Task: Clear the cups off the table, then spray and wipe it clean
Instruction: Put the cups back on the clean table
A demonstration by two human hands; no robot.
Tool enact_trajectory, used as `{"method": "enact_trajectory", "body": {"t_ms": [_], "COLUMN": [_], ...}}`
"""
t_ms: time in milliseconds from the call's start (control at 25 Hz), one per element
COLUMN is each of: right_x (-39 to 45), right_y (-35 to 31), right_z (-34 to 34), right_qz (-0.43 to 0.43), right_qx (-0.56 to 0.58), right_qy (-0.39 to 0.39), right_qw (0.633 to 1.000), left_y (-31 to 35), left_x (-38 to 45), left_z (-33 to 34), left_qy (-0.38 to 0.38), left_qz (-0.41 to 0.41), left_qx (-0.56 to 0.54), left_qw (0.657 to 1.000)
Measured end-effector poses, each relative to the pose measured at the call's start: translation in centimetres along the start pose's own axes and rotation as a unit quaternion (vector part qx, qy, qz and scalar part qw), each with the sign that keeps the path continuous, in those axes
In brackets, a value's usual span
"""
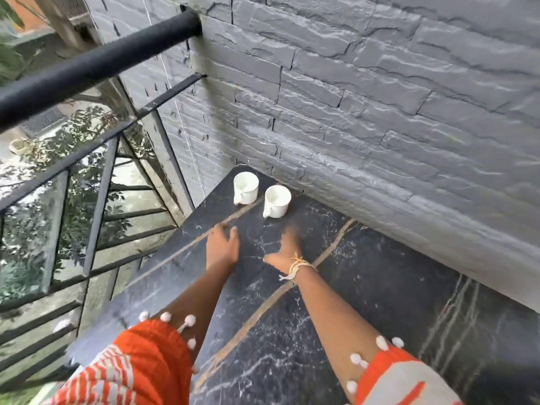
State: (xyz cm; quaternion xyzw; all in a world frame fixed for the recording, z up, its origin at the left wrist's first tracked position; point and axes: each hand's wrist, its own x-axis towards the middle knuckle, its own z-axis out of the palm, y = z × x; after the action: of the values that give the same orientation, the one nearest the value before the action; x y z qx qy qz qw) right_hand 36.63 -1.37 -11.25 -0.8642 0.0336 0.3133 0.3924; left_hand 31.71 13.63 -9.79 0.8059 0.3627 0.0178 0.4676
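Left hand: from the head view I see my left hand [222, 246] stretched forward over the black marble-patterned tabletop [365, 302], fingers relaxed and a little apart, holding nothing. I cannot tell whether it touches the surface.
Right hand: my right hand [287, 248] reaches forward beside the left, blurred, fingers extended and thumb out to the side, holding nothing. A knotted cream thread bracelet [295, 267] is on its wrist.
Sleeves: orange and white striped sleeves [152, 363] trimmed with small white pom-poms cover both upper forearms at the bottom of the view.
Left cup: a small white ceramic cup [245, 188] stands upright near the far corner of the tabletop, its handle turned toward me, ahead of my left hand and clear of it.
Right cup: a second small white ceramic cup [277, 201] stands upright just beside the first, slightly nearer, handle also toward me, ahead of my right hand and untouched.
Tabletop: dark slabs with pale veins and tan joint lines, one joint running between my hands and the cups.
Wall: a grey rough stone-tile wall [365, 106] runs along the far and right edges of the tabletop.
Railing: a black metal railing [96, 65] with glass panels stands to the left, with green foliage showing beyond it.
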Motion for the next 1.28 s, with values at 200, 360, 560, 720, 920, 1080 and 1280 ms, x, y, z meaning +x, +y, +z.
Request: {"method": "enact_trajectory", "body": {"t_ms": [200, 360, 560, 720, 920, 1080, 1280], "right_x": [-9.2, -17.5, -28.5, -36.0, -42.4, -45.5, -46.6], "right_y": [3.7, 7.5, 12.4, 14.2, 14.7, 17.2, 20.0], "right_z": [4.9, 8.6, 14.2, 18.5, 27.2, 35.7, 45.0], "right_qz": [-0.036, -0.072, -0.117, -0.182, -0.262, -0.296, -0.343], "right_qx": [-0.079, -0.111, -0.156, -0.222, -0.256, -0.332, -0.494], "right_qy": [-0.046, -0.06, -0.08, -0.102, -0.17, -0.217, -0.221], "right_qw": [0.995, 0.989, 0.978, 0.953, 0.915, 0.869, 0.768], "left_y": [-6.0, -11.0, -18.8, -25.4, -34.4, -41.1, -49.9], "left_x": [-9.5, -18.3, -30.5, -38.0, -43.7, -47.8, -50.4], "left_z": [-1.8, -4.2, -8.7, -13.5, -19.6, -22.9, -26.1], "left_qy": [-0.06, -0.023, 0.062, 0.104, 0.143, 0.139, 0.092], "left_qz": [0.03, 0.044, 0.058, 0.019, -0.045, -0.125, -0.219], "left_qx": [0.079, 0.083, 0.072, 0.096, 0.128, 0.143, 0.154], "left_qw": [0.995, 0.995, 0.994, 0.99, 0.98, 0.972, 0.959]}}
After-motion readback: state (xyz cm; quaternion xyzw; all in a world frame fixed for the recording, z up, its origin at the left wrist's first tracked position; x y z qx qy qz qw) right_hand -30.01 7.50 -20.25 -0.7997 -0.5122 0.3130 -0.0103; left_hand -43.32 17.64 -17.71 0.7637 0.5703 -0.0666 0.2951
